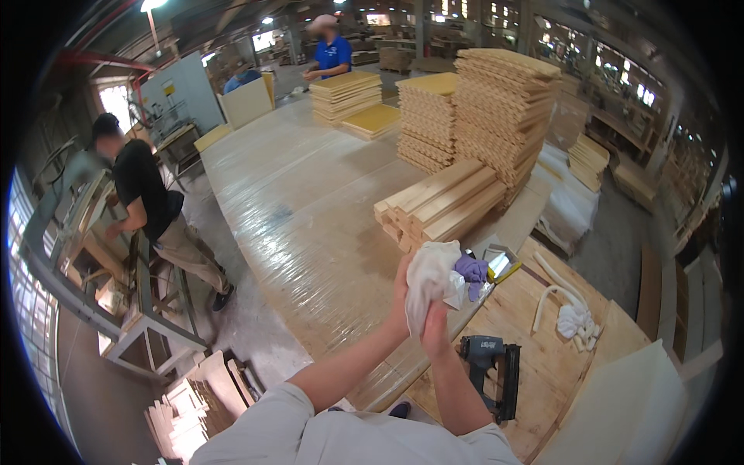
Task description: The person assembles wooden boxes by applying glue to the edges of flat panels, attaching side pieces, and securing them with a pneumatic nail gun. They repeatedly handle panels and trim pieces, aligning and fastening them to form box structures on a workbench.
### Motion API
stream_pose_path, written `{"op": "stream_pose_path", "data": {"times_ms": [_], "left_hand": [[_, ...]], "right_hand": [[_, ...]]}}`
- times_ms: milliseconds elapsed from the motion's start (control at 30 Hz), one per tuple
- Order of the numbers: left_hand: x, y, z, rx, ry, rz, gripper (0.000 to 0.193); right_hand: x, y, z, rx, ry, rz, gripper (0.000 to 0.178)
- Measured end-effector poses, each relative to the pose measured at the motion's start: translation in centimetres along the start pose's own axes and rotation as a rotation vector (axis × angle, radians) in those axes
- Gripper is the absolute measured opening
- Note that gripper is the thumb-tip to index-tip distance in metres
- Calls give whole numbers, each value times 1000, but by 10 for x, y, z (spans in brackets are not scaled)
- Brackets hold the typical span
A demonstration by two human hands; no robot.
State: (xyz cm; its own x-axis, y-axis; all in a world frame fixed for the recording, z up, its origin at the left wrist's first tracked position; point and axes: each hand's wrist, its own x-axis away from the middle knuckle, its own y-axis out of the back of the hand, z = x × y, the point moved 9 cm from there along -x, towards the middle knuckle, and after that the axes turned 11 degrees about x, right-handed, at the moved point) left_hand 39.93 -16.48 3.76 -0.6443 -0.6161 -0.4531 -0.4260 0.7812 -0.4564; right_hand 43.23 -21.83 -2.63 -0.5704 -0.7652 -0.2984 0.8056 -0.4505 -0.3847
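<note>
A crumpled white cloth is gripped between my two hands above the table's right part. My left hand holds its left side, with the fingers mostly hidden behind the fabric. Lower down, my right hand closes on the cloth's bottom part. Just right of the cloth lie a purple crumpled cloth or glove and a shiny silver and yellow packet. A dark nail gun rests on the plywood top, right of my right forearm.
Bundled wood strips lie ahead, before tall stacks of wooden slats. The large table has a shiny film covering. White tubing and a white bundle lie right. One person works at left, another stands beyond the table.
</note>
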Motion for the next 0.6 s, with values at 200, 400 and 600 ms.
{"op": "stream_pose_path", "data": {"times_ms": [200,400,600], "left_hand": [[7,58,35,351,355,-221,39],[21,1,13,234,319,-14,46],[29,18,5,119,231,-120,47]], "right_hand": [[14,-73,60,519,260,376,106],[-11,-15,117,6,466,-254,93],[-21,-54,105,-98,355,-32,92]]}}
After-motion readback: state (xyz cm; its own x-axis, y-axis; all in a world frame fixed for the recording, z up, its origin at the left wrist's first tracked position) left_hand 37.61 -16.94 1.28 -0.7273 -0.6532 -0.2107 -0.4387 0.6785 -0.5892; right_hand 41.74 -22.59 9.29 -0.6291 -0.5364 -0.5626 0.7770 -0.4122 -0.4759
